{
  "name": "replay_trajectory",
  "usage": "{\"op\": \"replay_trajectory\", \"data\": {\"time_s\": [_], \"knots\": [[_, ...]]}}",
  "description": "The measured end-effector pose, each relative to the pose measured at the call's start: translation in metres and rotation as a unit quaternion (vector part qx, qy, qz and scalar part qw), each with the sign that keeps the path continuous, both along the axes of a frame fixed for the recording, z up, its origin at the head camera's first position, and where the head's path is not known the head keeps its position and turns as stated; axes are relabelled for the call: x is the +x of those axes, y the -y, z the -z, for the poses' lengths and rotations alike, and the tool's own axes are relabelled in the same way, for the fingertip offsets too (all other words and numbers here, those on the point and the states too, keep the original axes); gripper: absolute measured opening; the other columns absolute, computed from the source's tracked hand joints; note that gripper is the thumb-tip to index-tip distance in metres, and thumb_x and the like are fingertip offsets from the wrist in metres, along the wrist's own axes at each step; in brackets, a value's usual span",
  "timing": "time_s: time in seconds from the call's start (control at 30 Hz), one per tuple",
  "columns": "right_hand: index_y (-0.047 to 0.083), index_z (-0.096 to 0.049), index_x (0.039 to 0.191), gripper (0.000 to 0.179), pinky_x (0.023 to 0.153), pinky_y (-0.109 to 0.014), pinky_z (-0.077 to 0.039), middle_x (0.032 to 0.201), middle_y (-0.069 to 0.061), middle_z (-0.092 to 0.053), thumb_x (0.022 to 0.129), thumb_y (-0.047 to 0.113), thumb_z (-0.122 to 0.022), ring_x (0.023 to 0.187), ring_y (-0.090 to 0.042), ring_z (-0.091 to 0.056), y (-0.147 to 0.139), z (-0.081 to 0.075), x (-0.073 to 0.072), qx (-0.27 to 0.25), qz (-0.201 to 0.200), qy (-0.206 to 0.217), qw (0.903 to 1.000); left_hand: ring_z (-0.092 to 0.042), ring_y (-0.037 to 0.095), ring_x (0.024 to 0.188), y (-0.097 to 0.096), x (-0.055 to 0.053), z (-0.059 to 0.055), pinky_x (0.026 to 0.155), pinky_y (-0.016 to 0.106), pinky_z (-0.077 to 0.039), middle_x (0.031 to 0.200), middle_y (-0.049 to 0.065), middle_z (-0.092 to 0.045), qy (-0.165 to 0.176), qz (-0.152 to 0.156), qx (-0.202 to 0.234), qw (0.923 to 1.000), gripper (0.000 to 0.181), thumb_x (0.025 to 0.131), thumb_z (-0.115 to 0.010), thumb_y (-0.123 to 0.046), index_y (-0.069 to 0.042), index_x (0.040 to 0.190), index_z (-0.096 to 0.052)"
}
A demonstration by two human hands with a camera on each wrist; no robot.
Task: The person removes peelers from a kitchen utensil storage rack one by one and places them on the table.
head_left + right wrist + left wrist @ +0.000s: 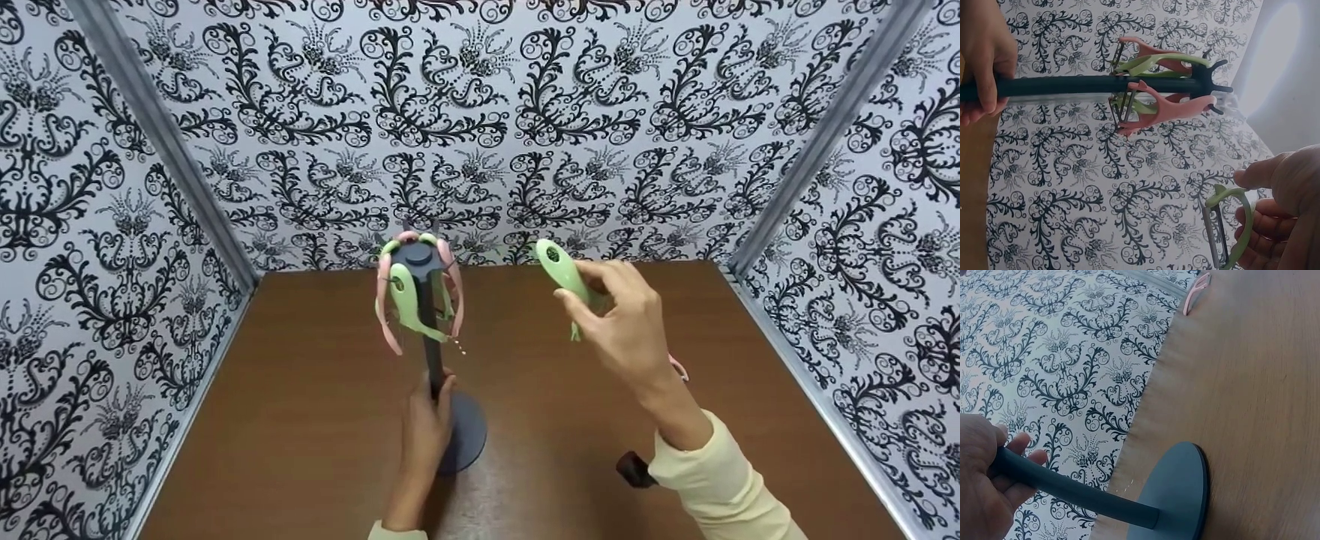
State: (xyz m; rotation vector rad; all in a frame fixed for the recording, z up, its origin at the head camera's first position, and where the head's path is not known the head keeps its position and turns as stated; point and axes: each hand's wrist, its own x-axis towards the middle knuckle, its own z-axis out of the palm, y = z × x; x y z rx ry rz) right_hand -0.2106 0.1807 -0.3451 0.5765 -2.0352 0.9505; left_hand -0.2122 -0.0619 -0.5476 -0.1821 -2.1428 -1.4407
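Observation:
A dark grey stand [466, 431] with a round base, a pole and hooks at its top bears several Y-shaped vegetable peelers. Pink peelers [1176, 111] and green peelers [1154, 63] hang around the pole, blades downward. My left hand [426, 424] grips the pole [1072, 487] below them, and the base looks slightly tilted in the left wrist view. To the right of the stand, my right hand [626, 319] pinches a green peeler [559, 266] by its handle, in the air. Its blade [1217, 233] shows in the right wrist view, apart from the stand.
A pink peeler [1197, 292] lies on the brown table [300, 405], mostly hidden behind my right wrist in the head view. Patterned walls [450, 150] with grey corner strips enclose the table. A small black device [635, 470] sits at the right sleeve.

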Motion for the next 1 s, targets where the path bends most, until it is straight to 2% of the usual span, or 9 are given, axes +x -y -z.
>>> {"op": "replay_trajectory", "data": {"time_s": [0.17, 0.3, 0.6, 0.87, 1.0], "knots": [[-0.001, -0.075, 0.109, 0.029, 0.067, -0.021, -0.042, 0.086, -0.007, -0.068, 0.083, 0.004, -0.087, 0.077, -0.020, -0.055, -0.005, 0.004, -0.002, 0.004, 0.007, -0.010, 0.9999, -0.070, 0.018, 0.077, 0.000, -0.002, 0.002, 0.067, 0.036, -0.055, 0.088, 0.009, -0.073, -0.016, 0.004, -0.009, 0.9998, 0.008, 0.102, -0.066, -0.010, -0.002, 0.104, -0.068], [-0.001, -0.075, 0.110, 0.030, 0.067, -0.021, -0.043, 0.085, -0.008, -0.068, 0.082, 0.004, -0.087, 0.077, -0.021, -0.055, -0.009, 0.007, -0.003, 0.002, 0.009, -0.011, 0.9999, -0.071, 0.021, 0.077, -0.001, -0.003, 0.004, 0.065, 0.036, -0.054, 0.087, 0.008, -0.073, -0.025, 0.002, -0.008, 0.9996, 0.008, 0.101, -0.067, -0.009, -0.001, 0.104, -0.068], [-0.001, -0.075, 0.111, 0.031, 0.070, -0.019, -0.045, 0.089, -0.008, -0.069, 0.083, 0.004, -0.087, 0.080, -0.021, -0.057, -0.016, 0.008, -0.003, -0.001, 0.028, 0.007, 0.9996, -0.066, 0.016, 0.074, 0.001, -0.001, 0.004, 0.064, 0.035, -0.053, 0.085, 0.007, -0.072, -0.010, -0.001, -0.004, 0.9999, 0.010, 0.101, -0.068, -0.013, -0.003, 0.104, -0.068], [-0.003, -0.074, 0.111, 0.034, 0.070, -0.016, -0.045, 0.092, -0.012, -0.070, 0.081, 0.004, -0.088, 0.083, -0.018, -0.058, -0.024, 0.008, -0.002, -0.006, 0.042, 0.012, 0.9990, -0.073, 0.024, 0.084, 0.001, -0.001, 0.004, 0.072, 0.042, -0.058, 0.092, 0.012, -0.075, 0.000, 0.010, 0.004, 0.9999, 0.010, 0.102, -0.067, -0.012, -0.003, 0.105, -0.067], [-0.003, -0.074, 0.111, 0.034, 0.070, -0.014, -0.046, 0.092, -0.012, -0.070, 0.081, 0.004, -0.089, 0.082, -0.018, -0.059, -0.028, 0.010, -0.002, -0.012, 0.043, 0.011, 0.9989, -0.073, 0.025, 0.083, 0.001, 0.000, 0.003, 0.070, 0.041, -0.057, 0.092, 0.014, -0.074, -0.007, 0.010, 0.003, 0.9999, 0.008, 0.101, -0.067, -0.011, -0.003, 0.104, -0.067]]}}
